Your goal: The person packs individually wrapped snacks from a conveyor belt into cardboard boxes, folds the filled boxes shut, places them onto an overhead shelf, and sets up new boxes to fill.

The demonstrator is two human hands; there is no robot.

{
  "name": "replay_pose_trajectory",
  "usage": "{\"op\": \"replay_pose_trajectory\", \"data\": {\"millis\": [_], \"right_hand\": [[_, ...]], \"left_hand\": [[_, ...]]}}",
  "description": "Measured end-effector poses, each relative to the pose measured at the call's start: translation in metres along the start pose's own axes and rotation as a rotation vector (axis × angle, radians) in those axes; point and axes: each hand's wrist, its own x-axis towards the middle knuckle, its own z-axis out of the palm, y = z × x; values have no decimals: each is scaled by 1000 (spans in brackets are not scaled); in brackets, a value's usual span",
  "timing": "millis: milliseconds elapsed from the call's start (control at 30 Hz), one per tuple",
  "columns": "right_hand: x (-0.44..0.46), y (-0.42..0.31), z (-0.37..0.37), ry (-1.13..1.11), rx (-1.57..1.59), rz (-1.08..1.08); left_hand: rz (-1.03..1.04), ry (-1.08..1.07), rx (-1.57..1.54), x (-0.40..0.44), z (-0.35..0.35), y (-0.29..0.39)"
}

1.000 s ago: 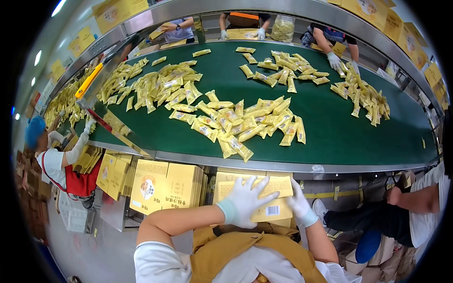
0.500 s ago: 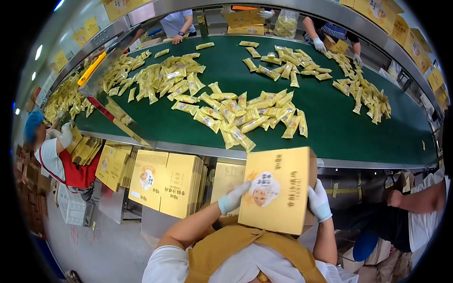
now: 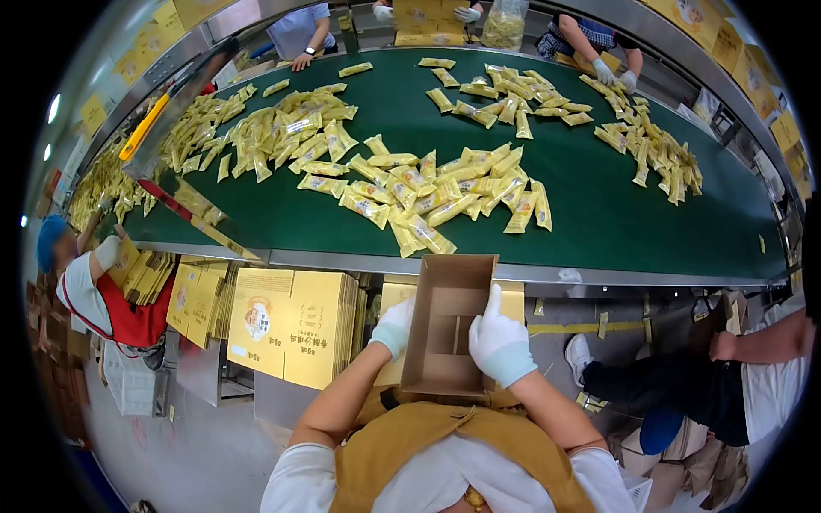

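An open cardboard box (image 3: 451,295) is held in front of my chest, its bare brown inside facing up at me and a seam visible on its bottom. My gloved left hand (image 3: 395,327) grips the box's left side, its fingers partly hidden behind the wall. On the opposite side, my gloved right hand (image 3: 499,340) holds the right wall, index finger stretched along the edge. Just beyond the box, a heap of yellow wrapped packets (image 3: 436,190) lies on the green conveyor belt (image 3: 590,214).
Flattened yellow cartons (image 3: 295,325) stand stacked to my left below the metal belt edge (image 3: 342,260). A worker in a red apron (image 3: 137,312) is further left; another person's arm (image 3: 761,338) is at right. Across the belt, gloved hands (image 3: 616,75) work near more packets.
The box has turned from showing its printed outer face to showing its open inside. My right hand has shifted left with it. The view has tilted slightly.
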Motion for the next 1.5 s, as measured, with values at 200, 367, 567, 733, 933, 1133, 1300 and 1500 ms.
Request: {"op": "replay_pose_trajectory", "data": {"millis": [200, 367, 567, 733, 933, 1133, 1300, 1500], "right_hand": [[-11, 50, 9, 134, 244, -52], [-22, 30, 20, 161, 413, -121], [-4, 10, 26, 76, 111, -78], [-3, 9, 17, 34, 15, -58], [-15, 26, 29, 74, 150, -29], [-11, 51, 36, 94, 533, -12], [-10, 92, 79, 55, 1009, 90], [10, 95, 152, 200, 617, 64]], "left_hand": [[-115, -64, -775, -16, 1, 18], [-16, -145, -1079, -45, -37, 39], [61, -103, -899, -67, -45, 30], [43, -107, -1092, -54, -53, 44], [-153, -71, -759, -64, -69, 41], [-256, -4, -741, -81, -89, 48], [-239, 239, -1039, -79, -54, 17], [-224, 515, -532, -39, 39, 9]]}}
